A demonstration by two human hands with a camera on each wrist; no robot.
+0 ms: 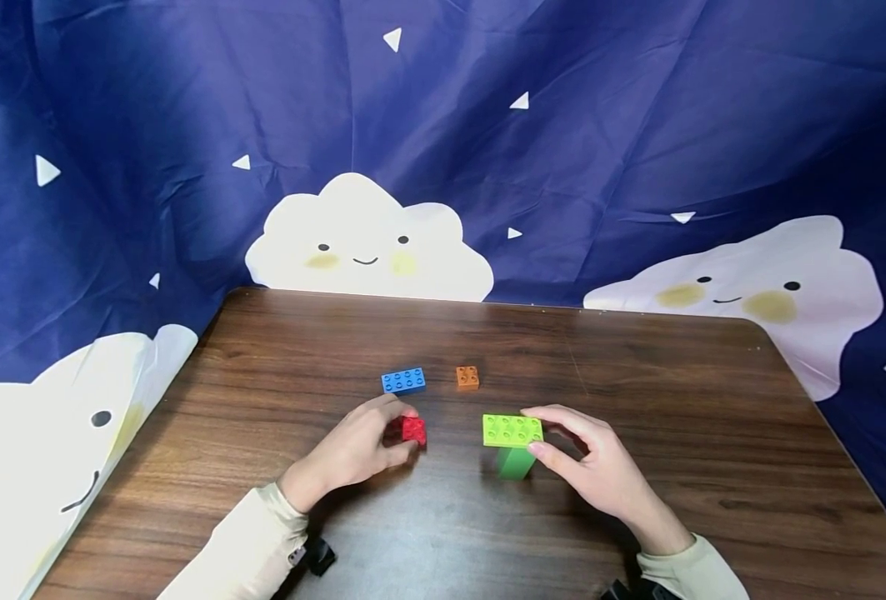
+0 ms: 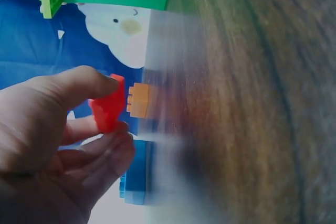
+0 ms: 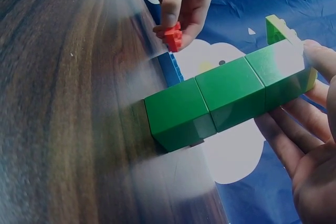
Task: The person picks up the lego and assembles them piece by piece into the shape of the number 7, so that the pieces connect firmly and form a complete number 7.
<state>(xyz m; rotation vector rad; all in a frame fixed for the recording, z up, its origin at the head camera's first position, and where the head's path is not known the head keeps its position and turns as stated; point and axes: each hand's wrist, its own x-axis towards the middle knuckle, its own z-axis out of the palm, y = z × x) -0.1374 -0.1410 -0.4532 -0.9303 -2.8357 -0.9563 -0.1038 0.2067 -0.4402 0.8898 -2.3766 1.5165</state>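
Observation:
Between thumb and fingers my left hand pinches a small red toy brick, which looks lifted a little off the table in the left wrist view. To the right a stack of green bricks stands upright on the table. A wider lime-green brick caps that stack and juts out to the left. My right hand holds the right end of this lime brick, thumb at the near side and fingers at the far side. In the right wrist view the red brick shows beyond the stack.
Behind the left hand a blue brick lies studs up on the brown wooden table. A small orange brick lies to its right. A dark blue cloth with white clouds hangs behind the table's far edge.

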